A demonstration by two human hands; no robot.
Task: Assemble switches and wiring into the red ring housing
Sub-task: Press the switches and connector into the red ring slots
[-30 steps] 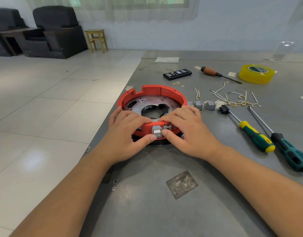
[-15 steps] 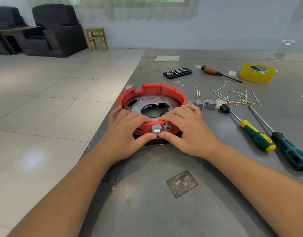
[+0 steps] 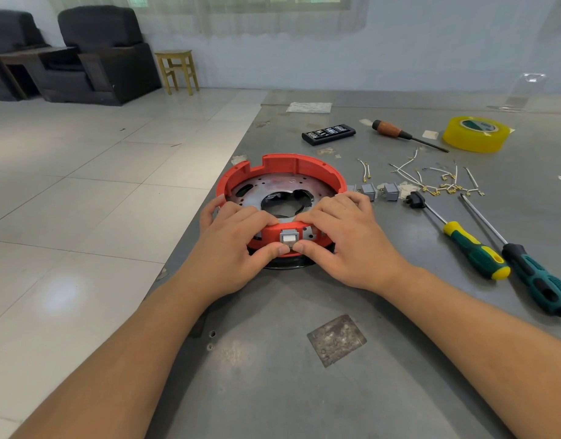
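The red ring housing (image 3: 292, 166) lies flat on the grey table (image 3: 288, 375), with a perforated metal plate inside it. A grey switch (image 3: 288, 237) sits in a slot in the near wall of the ring. My left hand (image 3: 231, 248) grips the near rim left of the switch, fingers over the top edge and thumb under the switch. My right hand (image 3: 345, 242) grips the rim to the right the same way, thumb tip beside the left thumb. Two loose grey switches (image 3: 380, 191) lie right of the ring. Short white wires (image 3: 437, 179) with brass terminals are scattered beyond them.
A yellow-green screwdriver (image 3: 463, 239) and a teal screwdriver (image 3: 526, 267) lie at the right. Farther back are a brown-handled screwdriver (image 3: 399, 134), a black bit case (image 3: 328, 134) and a yellow tape roll (image 3: 477, 134). The table's left edge runs just left of the ring; tiled floor lies beyond.
Both thumbs have closed in under the switch until their tips nearly meet. The ring and both hands otherwise stay in place.
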